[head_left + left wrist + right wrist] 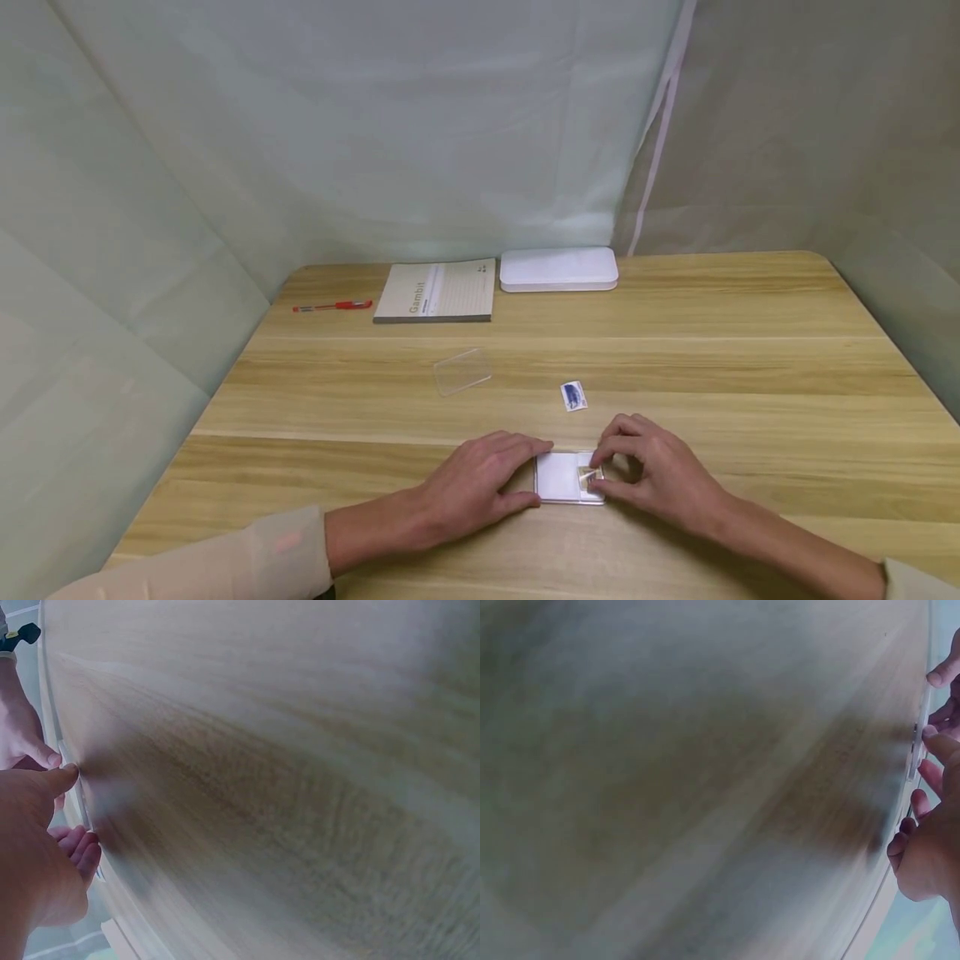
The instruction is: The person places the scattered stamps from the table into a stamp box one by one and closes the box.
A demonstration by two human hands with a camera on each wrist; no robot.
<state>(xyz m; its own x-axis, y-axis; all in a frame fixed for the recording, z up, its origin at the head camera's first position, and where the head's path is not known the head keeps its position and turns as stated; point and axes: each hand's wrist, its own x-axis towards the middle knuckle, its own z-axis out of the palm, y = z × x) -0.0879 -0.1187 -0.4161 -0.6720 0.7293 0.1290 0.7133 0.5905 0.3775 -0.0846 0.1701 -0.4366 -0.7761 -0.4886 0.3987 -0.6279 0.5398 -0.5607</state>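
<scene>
A flat clear-rimmed case (557, 477) with a white insert lies near the table's front. My left hand (480, 477) holds its left end, thumb at the near corner and fingers at the far corner. Over the right end, my right hand (660, 471) pinches a small stamp-like piece (590, 476) between thumb and forefinger; the fingertips hide part of it. Just beyond the case is a stamp (573, 396) with a blue picture. In the left wrist view, the left hand (45, 840) is at the left edge; the right wrist view has the right hand (934, 832) at its right edge.
A clear plastic plate (463, 372) lies beyond my left hand. Along the back of the wooden table (712, 350) are a red pen (333, 306), a notebook (438, 290) and a white box (558, 269). Pale curtains (390, 125) hang behind.
</scene>
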